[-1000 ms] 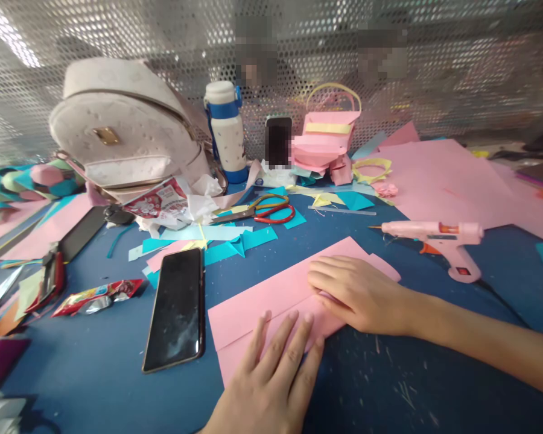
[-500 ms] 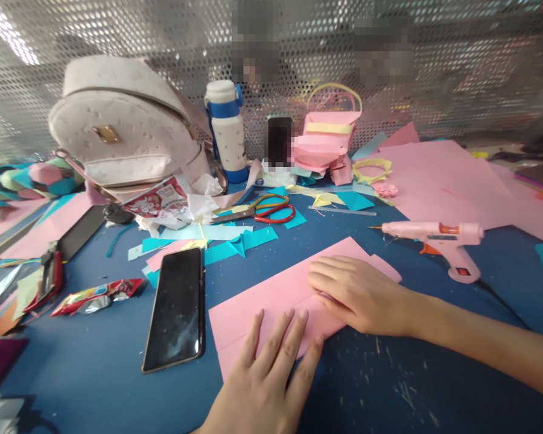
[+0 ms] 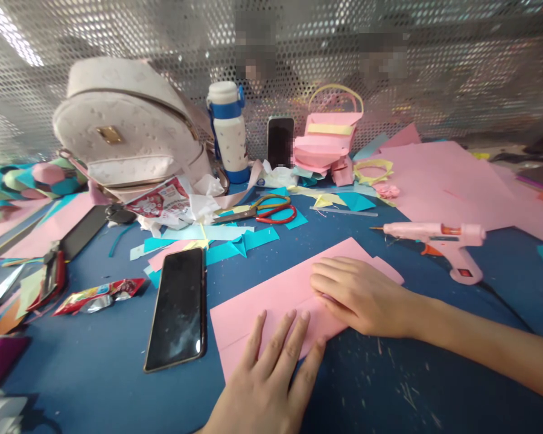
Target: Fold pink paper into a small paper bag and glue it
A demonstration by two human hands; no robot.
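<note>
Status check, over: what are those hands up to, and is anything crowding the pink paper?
Left hand spread on pink paper. Right hand curled on it. Black phone near its left edge, not touching; glue gun apart, right.

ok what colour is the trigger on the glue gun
The trigger on the pink glue gun is orange, as the head view shows.

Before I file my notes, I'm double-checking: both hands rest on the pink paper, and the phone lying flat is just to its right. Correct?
The side is wrong: the head view shows the phone lying flat just left of the pink paper. The left hand and right hand do rest on the paper.
</note>
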